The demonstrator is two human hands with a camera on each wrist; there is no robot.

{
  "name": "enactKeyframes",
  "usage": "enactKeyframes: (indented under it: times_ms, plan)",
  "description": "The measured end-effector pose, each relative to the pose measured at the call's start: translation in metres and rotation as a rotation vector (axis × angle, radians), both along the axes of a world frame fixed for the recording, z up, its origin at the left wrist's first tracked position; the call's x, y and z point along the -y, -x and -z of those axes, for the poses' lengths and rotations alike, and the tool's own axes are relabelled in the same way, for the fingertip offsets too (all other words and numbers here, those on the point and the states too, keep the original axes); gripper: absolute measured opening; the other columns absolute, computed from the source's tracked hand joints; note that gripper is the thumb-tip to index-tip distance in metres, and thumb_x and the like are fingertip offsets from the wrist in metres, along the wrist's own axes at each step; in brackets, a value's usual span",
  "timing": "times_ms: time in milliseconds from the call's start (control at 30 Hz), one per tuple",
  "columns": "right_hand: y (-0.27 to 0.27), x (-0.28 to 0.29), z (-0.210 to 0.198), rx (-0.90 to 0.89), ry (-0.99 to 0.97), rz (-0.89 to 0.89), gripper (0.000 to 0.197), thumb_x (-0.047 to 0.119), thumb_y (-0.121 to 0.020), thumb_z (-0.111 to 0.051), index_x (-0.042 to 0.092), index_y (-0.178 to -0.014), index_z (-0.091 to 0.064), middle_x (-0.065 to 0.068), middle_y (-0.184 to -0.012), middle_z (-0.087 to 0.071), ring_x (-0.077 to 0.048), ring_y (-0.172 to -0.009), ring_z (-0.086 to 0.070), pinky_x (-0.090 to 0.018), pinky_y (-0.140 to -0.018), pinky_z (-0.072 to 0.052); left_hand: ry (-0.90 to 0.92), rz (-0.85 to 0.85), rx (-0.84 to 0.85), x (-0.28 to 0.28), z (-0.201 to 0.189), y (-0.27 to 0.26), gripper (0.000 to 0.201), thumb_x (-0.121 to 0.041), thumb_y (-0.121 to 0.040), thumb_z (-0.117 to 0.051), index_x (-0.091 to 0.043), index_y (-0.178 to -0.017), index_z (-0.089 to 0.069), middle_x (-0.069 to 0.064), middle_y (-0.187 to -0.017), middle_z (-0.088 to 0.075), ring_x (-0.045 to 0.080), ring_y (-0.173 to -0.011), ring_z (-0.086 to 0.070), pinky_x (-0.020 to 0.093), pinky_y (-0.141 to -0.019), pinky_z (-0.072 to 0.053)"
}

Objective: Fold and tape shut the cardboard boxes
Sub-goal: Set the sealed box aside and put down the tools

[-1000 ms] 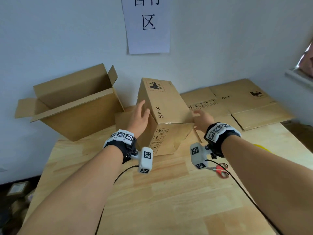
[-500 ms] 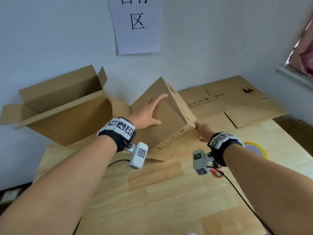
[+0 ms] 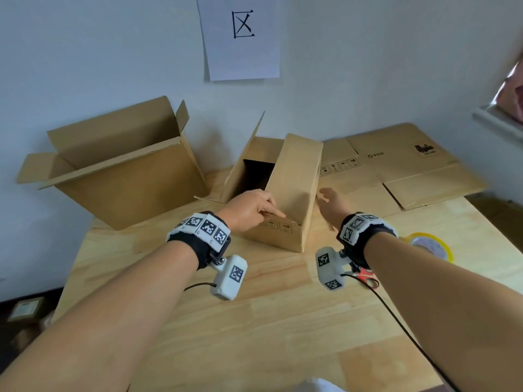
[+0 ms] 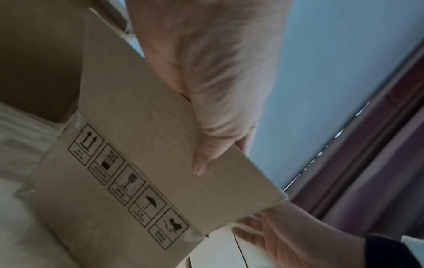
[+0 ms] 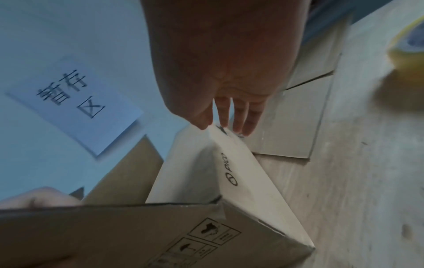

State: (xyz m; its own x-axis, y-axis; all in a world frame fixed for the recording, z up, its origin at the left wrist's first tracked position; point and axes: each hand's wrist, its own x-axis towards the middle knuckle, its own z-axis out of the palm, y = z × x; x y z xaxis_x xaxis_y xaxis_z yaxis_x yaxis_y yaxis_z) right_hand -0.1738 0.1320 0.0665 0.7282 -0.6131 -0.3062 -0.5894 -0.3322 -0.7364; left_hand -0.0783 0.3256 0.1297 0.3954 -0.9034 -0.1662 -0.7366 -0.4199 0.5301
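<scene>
Cardboard box (image 3: 285, 190), plain corrugated brown, stands erected on the wooden table (image 3: 254, 321) between both hands, flaps unfolded and untaped. Left hand (image 3: 249, 210) pinches its near wall edge; right hand (image 3: 329, 203) hovers beside it, fingers spread, holding nothing. Beyond the right wrist lies the yellow tape roll (image 3: 431, 246), apparently unused.
</scene>
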Motion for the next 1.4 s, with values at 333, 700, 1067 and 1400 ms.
enactKeyframes:
  times_ms: [333, 700, 1067, 1400]
  plan:
    - [-0.054, -0.04, -0.036, 0.05, 0.453, -0.452, 0.058, -0.006, -0.085, -0.038, 0.022, -0.136, -0.043, 0.002, -0.154, -0.024, -0.024, -0.142, -0.018, -0.043, -0.115, -0.023, -0.321, -0.077, 0.13, -0.067, 0.02, -0.038, 0.088, 0.015, -0.071, -0.035, -0.071, -0.083, -0.051, -0.025, -0.118, -0.056, 0.016, -0.122, -0.039, 0.043, -0.112, -0.02]
    - [-0.103, -0.061, -0.042, -0.252, 0.712, -0.88, 0.072, 0.002, -0.087, -0.048, 0.026, -0.149, -0.021, 0.004, -0.159, -0.007, -0.028, -0.146, 0.002, -0.047, -0.117, -0.012, -0.574, -0.163, -0.01, -0.089, -0.001, -0.042, 0.089, 0.016, -0.077, -0.026, -0.05, -0.134, -0.044, -0.023, -0.155, -0.018, 0.011, -0.145, -0.013, 0.046, -0.118, -0.002]
    - [-0.11, -0.043, -0.057, -0.117, 0.98, -0.937, 0.063, 0.056, -0.078, -0.063, 0.023, -0.129, -0.047, 0.0, -0.123, -0.045, -0.021, -0.115, -0.039, -0.038, -0.103, -0.03, -0.6, -0.257, -0.101, -0.079, 0.02, -0.045, 0.055, -0.033, -0.095, -0.05, -0.04, -0.145, -0.029, -0.008, -0.159, -0.008, 0.017, -0.142, -0.023, 0.032, -0.114, -0.025]
    - [-0.046, -0.009, -0.078, -0.106, 1.021, -0.894, 0.037, 0.051, -0.086, -0.057, 0.027, -0.114, -0.062, 0.004, -0.116, -0.052, -0.017, -0.109, -0.043, -0.032, -0.097, -0.033, -0.542, -0.26, 0.008, -0.076, 0.027, -0.034, 0.063, -0.023, -0.09, -0.063, -0.029, -0.146, -0.033, -0.007, -0.151, -0.033, 0.018, -0.133, -0.039, 0.032, -0.106, -0.036]
